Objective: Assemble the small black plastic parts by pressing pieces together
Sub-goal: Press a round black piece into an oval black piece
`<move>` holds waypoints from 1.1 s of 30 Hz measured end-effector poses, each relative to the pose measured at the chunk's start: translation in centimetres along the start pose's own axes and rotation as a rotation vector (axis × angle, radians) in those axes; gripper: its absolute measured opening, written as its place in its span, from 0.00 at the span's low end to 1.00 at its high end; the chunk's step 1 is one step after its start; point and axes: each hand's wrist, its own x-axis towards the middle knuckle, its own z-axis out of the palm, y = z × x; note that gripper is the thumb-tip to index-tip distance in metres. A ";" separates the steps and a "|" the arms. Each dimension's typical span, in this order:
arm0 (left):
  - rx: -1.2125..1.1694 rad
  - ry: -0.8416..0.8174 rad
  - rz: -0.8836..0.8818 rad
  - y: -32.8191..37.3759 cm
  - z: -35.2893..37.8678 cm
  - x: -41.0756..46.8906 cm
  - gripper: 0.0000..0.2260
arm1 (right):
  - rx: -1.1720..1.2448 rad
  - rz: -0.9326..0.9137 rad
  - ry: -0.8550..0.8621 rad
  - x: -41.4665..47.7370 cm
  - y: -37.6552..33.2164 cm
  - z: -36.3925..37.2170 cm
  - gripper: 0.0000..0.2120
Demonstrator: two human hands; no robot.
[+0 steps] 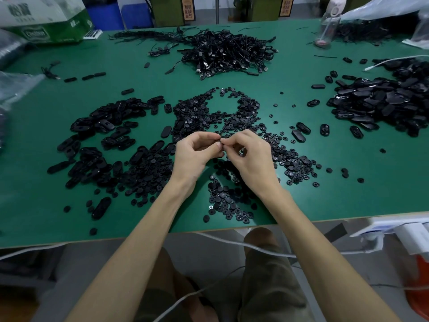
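Both hands meet over the near half of the round-disc pile (232, 112), which sits mid green table (348, 194). Left hand (197, 156): fingers (205, 136) curled, thumb and forefinger pinching a small black part (221, 138). Right hand (251, 159): fingers (235, 138) curled too, tips pinching the same part from the other side. The fingertips of the two hands touch. The part is mostly hidden by the tips, so its shape can't be told. It is held just above the disc pile, clear of the table.

Left of the disc pile: a spread of black oval shells (104, 126), touching its edge. Far right of the disc pile: a second heap of oval pieces (383, 101), well apart. Behind the disc pile: a tangle of black cables (227, 52). Farther behind and right: a clear bottle (326, 26), upright. Far behind and left: a green-and-white carton (46, 22). A few loose ovals (301, 131) lie just right of the disc pile.
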 end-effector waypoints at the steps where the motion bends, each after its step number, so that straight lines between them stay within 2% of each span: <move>1: -0.010 0.010 -0.001 0.0 0.0 0.0 0.08 | -0.011 -0.014 -0.010 0.0 0.0 0.1 0.05; 4: -0.055 0.039 -0.004 0.0 -0.1 0.0 0.06 | -0.012 -0.044 -0.030 -0.1 -0.3 0.1 0.08; 6: -0.074 0.061 -0.001 0.1 -0.1 0.0 0.07 | 0.037 -0.034 0.019 0.0 -0.5 -0.4 0.10; 9: -0.097 0.062 -0.010 0.3 0.0 -0.1 0.07 | 0.173 0.128 0.112 0.1 -0.4 -1.2 0.11; 11: -0.089 0.033 -0.014 0.3 0.0 -0.1 0.08 | 0.229 0.212 0.087 0.2 -0.5 -1.4 0.12; 14: -0.062 -0.013 -0.006 0.4 0.0 -0.2 0.08 | 0.217 0.210 -0.005 0.3 -0.7 -1.3 0.09; 23: -0.021 -0.073 0.019 0.5 0.0 -0.2 0.08 | 0.266 0.238 0.019 0.3 -0.3 -1.3 0.06; 27: 0.059 -0.140 0.007 0.9 -0.3 0.4 0.08 | 0.286 0.254 0.017 0.3 -0.1 -1.4 0.06; 33: 0.262 -0.327 -0.008 3.0 -0.9 3.1 0.07 | 0.337 0.268 0.018 0.3 -0.1 -1.3 0.06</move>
